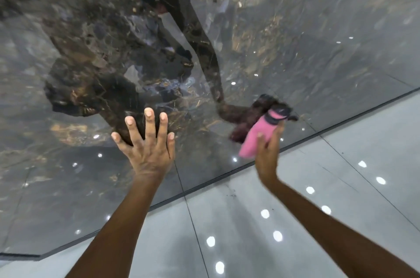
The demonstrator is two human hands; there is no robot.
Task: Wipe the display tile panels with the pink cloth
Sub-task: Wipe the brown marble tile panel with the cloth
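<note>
Glossy dark marble tile panel (295, 39) fills most of the head view, standing just above a pale grey tiled floor (295, 221) w/ ceiling-light spots reflected in both. Thin dark trim strip (341, 129) runs along the panel's bottom edge.

Left hand (145, 152): fingers spread flat, palm pressed on the panel near its lower edge, bracing, holding nothing.

Right hand (267, 152): fingers and thumb curled round the pink cloth (259, 135), which is bunched into a roll. Top end of the cloth meets the panel low down, close to the trim strip; its dark reflection sits right beside it. Hand and cloth are blurred, so exact contact is hard to tell.

Progress, as a judgement: wiping looks underway on the lower right part of this panel. No clear wiped vs unwiped boundary shows, surface too shiny and busy to read streaks. Upper part of the panel and a neighbouring panel at top right likely left to do; can't confirm.
</note>
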